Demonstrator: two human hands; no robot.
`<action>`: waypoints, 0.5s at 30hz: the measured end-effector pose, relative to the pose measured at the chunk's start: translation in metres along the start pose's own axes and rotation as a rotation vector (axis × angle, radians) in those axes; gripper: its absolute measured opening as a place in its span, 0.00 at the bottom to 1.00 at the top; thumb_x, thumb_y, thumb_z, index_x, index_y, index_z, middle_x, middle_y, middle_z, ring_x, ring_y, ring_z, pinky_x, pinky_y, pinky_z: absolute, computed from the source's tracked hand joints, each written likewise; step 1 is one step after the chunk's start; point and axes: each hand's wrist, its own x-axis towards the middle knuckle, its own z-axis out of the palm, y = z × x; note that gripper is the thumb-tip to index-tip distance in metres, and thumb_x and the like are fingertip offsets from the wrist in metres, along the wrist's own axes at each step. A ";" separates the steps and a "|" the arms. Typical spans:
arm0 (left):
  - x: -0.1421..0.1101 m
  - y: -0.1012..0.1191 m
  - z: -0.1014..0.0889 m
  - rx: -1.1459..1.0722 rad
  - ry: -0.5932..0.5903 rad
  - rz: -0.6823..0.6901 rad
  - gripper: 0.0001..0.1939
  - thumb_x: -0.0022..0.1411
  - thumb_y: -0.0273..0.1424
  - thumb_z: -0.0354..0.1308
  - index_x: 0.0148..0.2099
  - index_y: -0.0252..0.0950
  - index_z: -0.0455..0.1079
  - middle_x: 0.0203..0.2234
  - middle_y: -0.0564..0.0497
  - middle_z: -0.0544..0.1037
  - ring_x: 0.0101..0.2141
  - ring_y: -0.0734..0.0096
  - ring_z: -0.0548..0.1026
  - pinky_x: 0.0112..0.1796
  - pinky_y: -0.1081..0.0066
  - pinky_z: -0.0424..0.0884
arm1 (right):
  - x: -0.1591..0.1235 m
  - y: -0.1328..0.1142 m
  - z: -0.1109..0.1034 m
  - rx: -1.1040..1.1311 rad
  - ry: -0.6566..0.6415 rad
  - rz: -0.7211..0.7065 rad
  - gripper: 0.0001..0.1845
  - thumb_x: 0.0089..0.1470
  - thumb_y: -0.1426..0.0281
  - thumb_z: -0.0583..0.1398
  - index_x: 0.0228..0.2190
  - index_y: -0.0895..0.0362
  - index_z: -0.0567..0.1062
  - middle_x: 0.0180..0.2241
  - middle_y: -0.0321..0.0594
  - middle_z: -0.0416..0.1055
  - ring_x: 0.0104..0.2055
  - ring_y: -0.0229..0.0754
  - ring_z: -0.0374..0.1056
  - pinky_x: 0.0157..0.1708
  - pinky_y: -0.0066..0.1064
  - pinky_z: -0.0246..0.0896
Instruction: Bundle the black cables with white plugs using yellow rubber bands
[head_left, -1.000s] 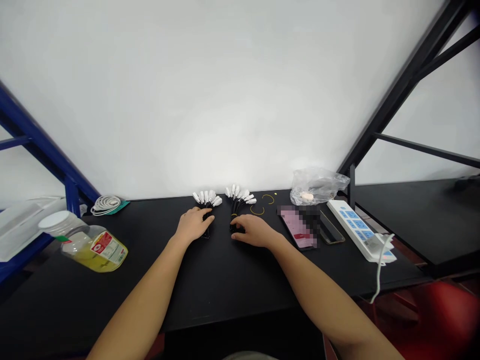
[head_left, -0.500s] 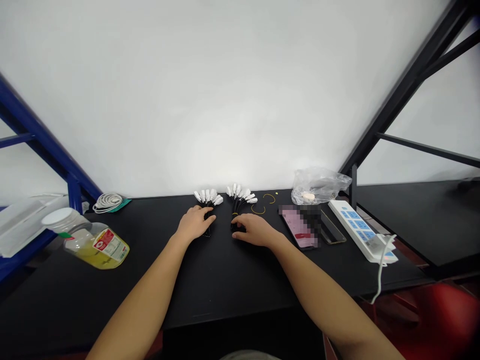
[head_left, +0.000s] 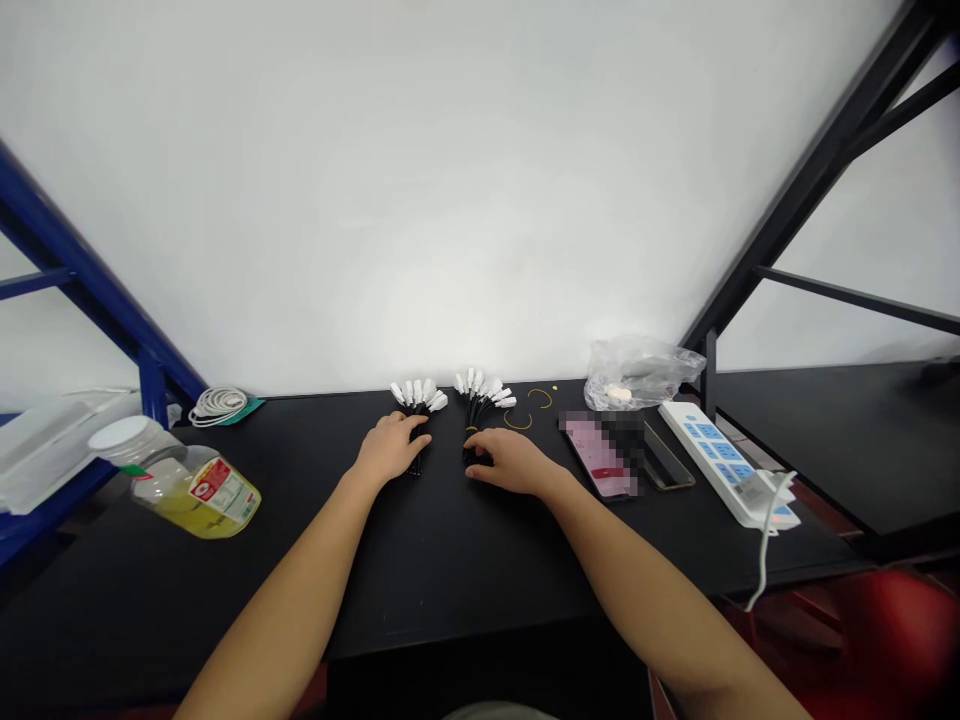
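In the head view, the left hand (head_left: 390,448) rests on the black stems of a bundle of white-tipped cables (head_left: 415,458), its grip curled closed over them. The right hand (head_left: 510,462) grips the base of a second bundle of white-tipped cables (head_left: 476,408), just beside the first. Both bundles lie on the black counter (head_left: 450,560), their tips fanned outward, with thin yellow wire loops (head_left: 531,402) nearby. A pixelated phone (head_left: 600,458), a power strip (head_left: 712,460) and a plastic bag (head_left: 641,375) sit to the right; a jar of yellow liquid (head_left: 191,490) and coiled white cable (head_left: 217,407) sit to the left.
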 end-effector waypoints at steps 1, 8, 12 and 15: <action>0.000 0.000 0.000 0.001 0.002 0.002 0.26 0.67 0.46 0.48 0.62 0.44 0.69 0.49 0.42 0.73 0.52 0.50 0.71 0.51 0.58 0.67 | 0.000 0.000 0.000 -0.001 0.001 -0.001 0.20 0.55 0.60 0.65 0.48 0.55 0.75 0.40 0.42 0.77 0.43 0.47 0.72 0.41 0.34 0.61; 0.001 -0.001 0.002 0.009 0.027 0.026 0.24 0.70 0.43 0.44 0.61 0.43 0.70 0.48 0.42 0.74 0.51 0.52 0.71 0.51 0.58 0.67 | 0.001 0.001 0.004 0.018 0.029 -0.005 0.23 0.57 0.58 0.64 0.50 0.55 0.74 0.40 0.42 0.77 0.42 0.46 0.71 0.42 0.34 0.60; 0.001 -0.001 0.002 0.015 0.031 0.023 0.24 0.70 0.42 0.44 0.61 0.43 0.70 0.47 0.42 0.74 0.50 0.52 0.71 0.51 0.58 0.67 | 0.007 0.008 0.011 -0.015 0.146 0.067 0.30 0.63 0.53 0.57 0.58 0.58 0.68 0.43 0.46 0.76 0.45 0.47 0.68 0.46 0.37 0.60; 0.000 0.000 0.001 0.012 0.028 0.021 0.25 0.70 0.43 0.44 0.61 0.43 0.70 0.47 0.42 0.74 0.50 0.51 0.71 0.51 0.57 0.67 | 0.012 0.017 0.015 -0.136 0.176 0.098 0.23 0.67 0.66 0.52 0.60 0.58 0.68 0.47 0.49 0.74 0.48 0.48 0.66 0.50 0.38 0.58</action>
